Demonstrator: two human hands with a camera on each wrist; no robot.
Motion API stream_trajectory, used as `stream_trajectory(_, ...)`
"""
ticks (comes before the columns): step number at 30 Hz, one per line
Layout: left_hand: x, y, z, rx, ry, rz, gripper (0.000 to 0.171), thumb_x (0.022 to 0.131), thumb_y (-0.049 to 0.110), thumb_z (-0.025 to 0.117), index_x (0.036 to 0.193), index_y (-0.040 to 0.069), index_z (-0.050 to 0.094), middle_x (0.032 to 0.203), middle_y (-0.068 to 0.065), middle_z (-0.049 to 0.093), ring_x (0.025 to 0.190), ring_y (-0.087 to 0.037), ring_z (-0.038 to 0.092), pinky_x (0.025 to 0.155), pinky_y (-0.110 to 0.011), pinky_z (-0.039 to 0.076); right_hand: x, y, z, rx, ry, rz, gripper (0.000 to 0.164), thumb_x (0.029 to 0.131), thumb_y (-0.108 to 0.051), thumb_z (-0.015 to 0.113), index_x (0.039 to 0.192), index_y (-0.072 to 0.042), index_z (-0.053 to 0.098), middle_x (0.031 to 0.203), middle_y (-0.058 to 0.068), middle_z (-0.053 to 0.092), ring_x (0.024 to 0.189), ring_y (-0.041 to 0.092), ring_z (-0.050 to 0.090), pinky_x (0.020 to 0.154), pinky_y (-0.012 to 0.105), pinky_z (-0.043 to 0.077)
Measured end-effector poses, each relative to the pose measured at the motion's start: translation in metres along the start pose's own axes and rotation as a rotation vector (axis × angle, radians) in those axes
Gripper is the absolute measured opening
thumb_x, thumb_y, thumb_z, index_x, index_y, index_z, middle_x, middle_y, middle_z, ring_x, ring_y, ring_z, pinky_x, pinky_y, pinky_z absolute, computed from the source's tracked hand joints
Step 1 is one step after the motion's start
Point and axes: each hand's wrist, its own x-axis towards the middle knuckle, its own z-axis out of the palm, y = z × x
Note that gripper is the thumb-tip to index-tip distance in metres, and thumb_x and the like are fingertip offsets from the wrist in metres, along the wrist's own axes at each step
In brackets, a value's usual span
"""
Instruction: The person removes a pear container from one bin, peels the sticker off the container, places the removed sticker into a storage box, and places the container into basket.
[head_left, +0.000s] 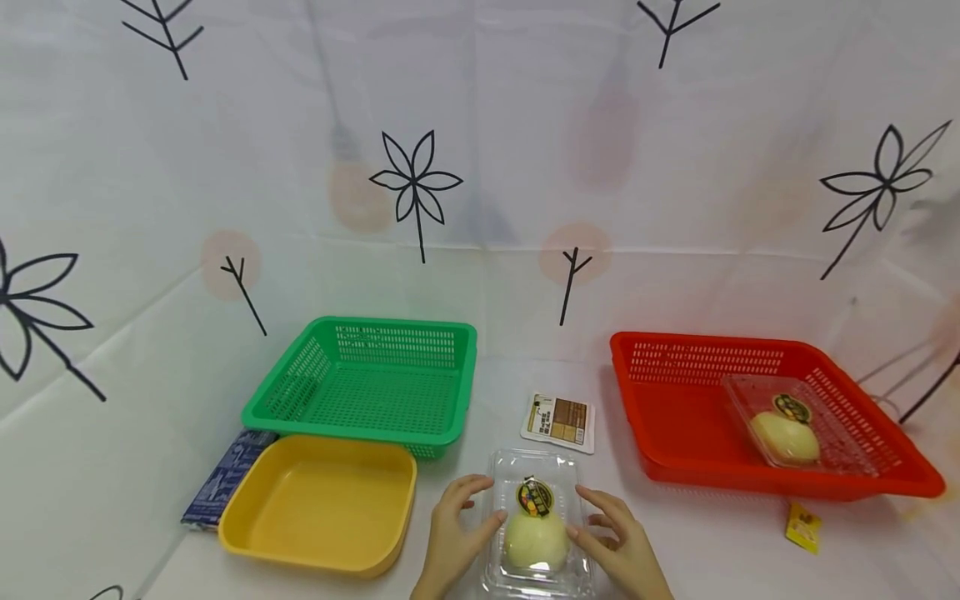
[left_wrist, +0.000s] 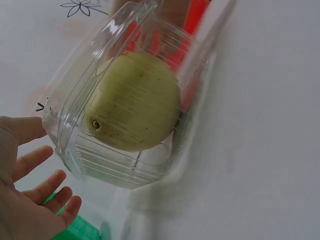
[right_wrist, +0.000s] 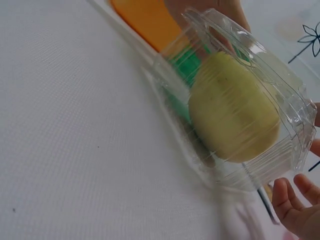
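Observation:
A clear plastic clamshell box (head_left: 501,500) lies on the white table between the two hands, its lid down. Inside sits one round, pale yellow-green fruit (head_left: 537,540), with a black and gold round sticker (head_left: 535,497) on the lid above it. The left hand (head_left: 459,533) is at the box's left side, fingers loosely spread and thumb tip at its edge; the left wrist view shows a small dark scar on the fruit (left_wrist: 137,102). On the opposite side, the right hand (head_left: 621,542) has loosely bent fingers close against the box wall.
A green basket (head_left: 390,400) and a yellow tub (head_left: 318,504) stand left, beside a dark blue packet (head_left: 225,483). At right, a red basket (head_left: 690,425) holds a similar boxed fruit (head_left: 786,437). A flat labelled packet (head_left: 558,422) lies behind the box; a small yellow sachet (head_left: 804,527) lies right.

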Motion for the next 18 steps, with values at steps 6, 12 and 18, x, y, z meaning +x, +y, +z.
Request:
stream_trajectory(6,0.02,0.001,0.01,-0.013,-0.053,0.013,0.034,0.071,0.009,0.078,0.103,0.003,0.068,0.116,-0.018,0.061,0.109,-0.037,0.056,0.092,-0.046,0.046,0.005,0.001,0.0,0.029,-0.034,-0.044,0.047,0.076,-0.002,0.073,0.121,0.003,0.058,0.124,0.018,0.051,0.095,0.033,0.06,0.069,0.028,0.054)
stream_trajectory(12,0.03,-0.004,0.024,0.008,-0.104,0.004,0.034,0.072,0.014,0.077,0.101,-0.002,0.069,0.118,-0.023,0.058,0.109,-0.04,0.055,0.093,-0.052,0.043,0.006,0.004,0.001,0.055,-0.058,-0.023,0.048,0.078,-0.002,0.072,0.123,0.003,0.056,0.127,0.02,0.05,0.099,0.037,0.058,0.073,0.045,0.055)
stream_trajectory(18,0.029,-0.007,0.033,0.097,-0.108,0.012,0.035,0.073,0.018,0.075,0.1,-0.003,0.069,0.121,-0.02,0.054,0.11,-0.041,0.053,0.09,-0.058,0.042,0.004,0.005,0.002,0.051,-0.067,-0.027,0.048,0.079,-0.003,0.071,0.125,0.001,0.056,0.127,0.018,0.051,0.099,0.039,0.057,0.075,0.047,0.054)
